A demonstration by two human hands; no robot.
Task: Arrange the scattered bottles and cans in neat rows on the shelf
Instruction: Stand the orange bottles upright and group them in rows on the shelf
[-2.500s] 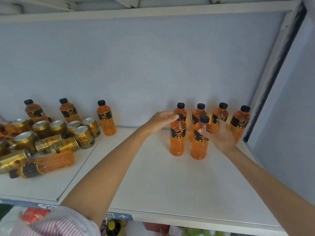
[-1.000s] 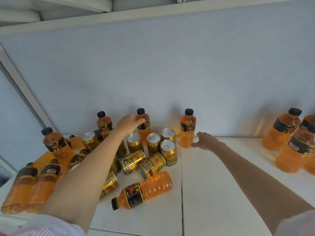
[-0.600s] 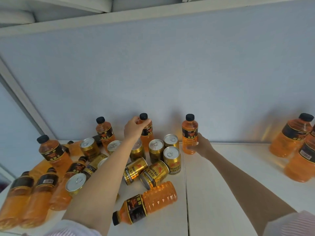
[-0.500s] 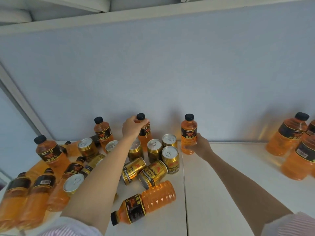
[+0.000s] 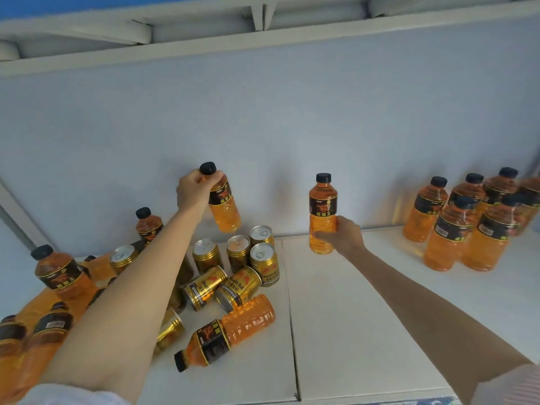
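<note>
From the head view, the left hand (image 5: 195, 192) is clamped round the neck and shoulder of a bottle (image 5: 225, 206), just under its black cap, and holds it tilted in the air above the cans (image 5: 237, 266). Below and right of that hand four cans stand upright together, and nearer than them two lie on their sides; a fallen bottle (image 5: 226, 331) lies nearer still, beside the left forearm. Left of that arm more bottles (image 5: 60, 273) stand and lie in a heap. The right hand (image 5: 342, 236) is wrapped round the lower body of a second bottle (image 5: 322, 210), upright, its base at or just above the shelf (image 5: 350, 331); I cannot tell which. Well right of this hand a row group (image 5: 464, 226) of upright bottles stands close together by the back wall (image 5: 292, 112).
</note>
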